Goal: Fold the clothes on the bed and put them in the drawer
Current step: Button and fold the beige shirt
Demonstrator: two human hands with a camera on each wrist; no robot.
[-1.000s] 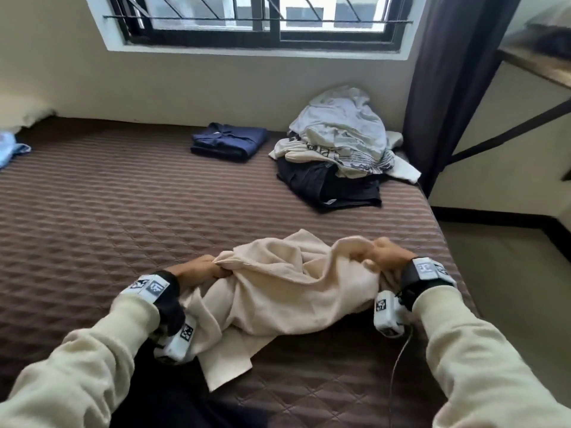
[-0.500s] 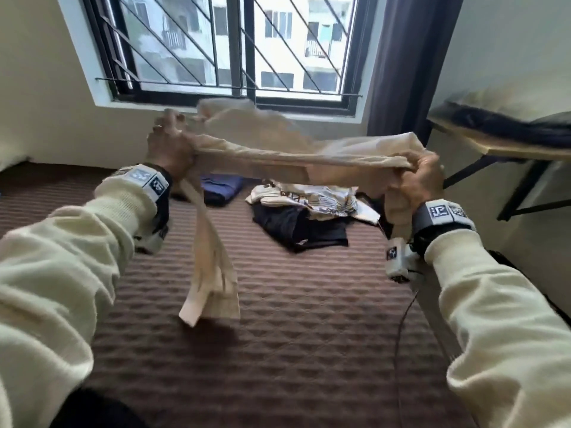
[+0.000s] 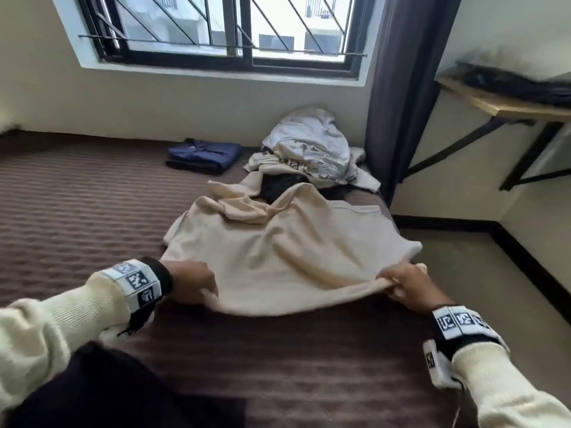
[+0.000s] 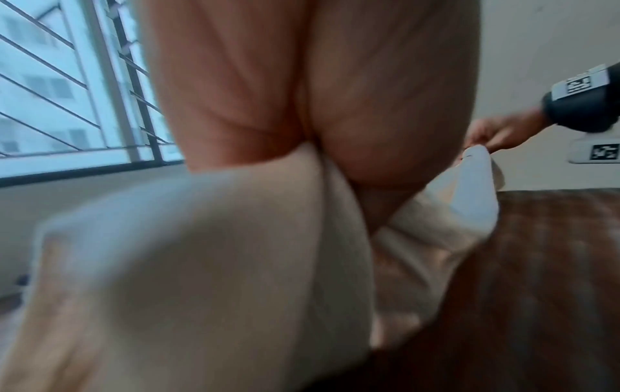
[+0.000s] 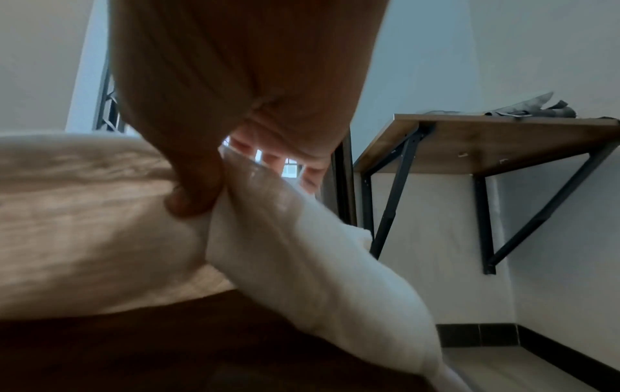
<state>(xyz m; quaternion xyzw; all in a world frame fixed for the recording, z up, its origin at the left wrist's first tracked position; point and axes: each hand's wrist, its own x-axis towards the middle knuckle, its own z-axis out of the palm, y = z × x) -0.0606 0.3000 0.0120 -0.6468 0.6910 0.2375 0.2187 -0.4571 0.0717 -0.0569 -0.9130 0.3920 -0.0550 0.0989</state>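
A cream shirt (image 3: 278, 251) lies spread over the brown quilted bed (image 3: 92, 211), its far end rumpled. My left hand (image 3: 197, 282) grips the near left corner of its hem and my right hand (image 3: 398, 282) pinches the near right corner; the hem sags between them just above the bed. In the left wrist view the cream shirt (image 4: 201, 265) fills the frame under my palm. The right wrist view shows my thumb (image 5: 198, 196) pressed into the cream shirt (image 5: 83, 212). No drawer is in view.
A heap of unfolded clothes (image 3: 312, 156) sits at the far right of the bed beside a dark curtain (image 3: 401, 88). A folded navy garment (image 3: 205, 156) lies to its left below the window. A wall-mounted shelf (image 3: 506, 103) holding dark items hangs on the right, above bare floor (image 3: 463, 273).
Both hands lifted the bunched cream shirt off the bed, stretched it in the air, then brought it down so it now lies spread flat away from me.
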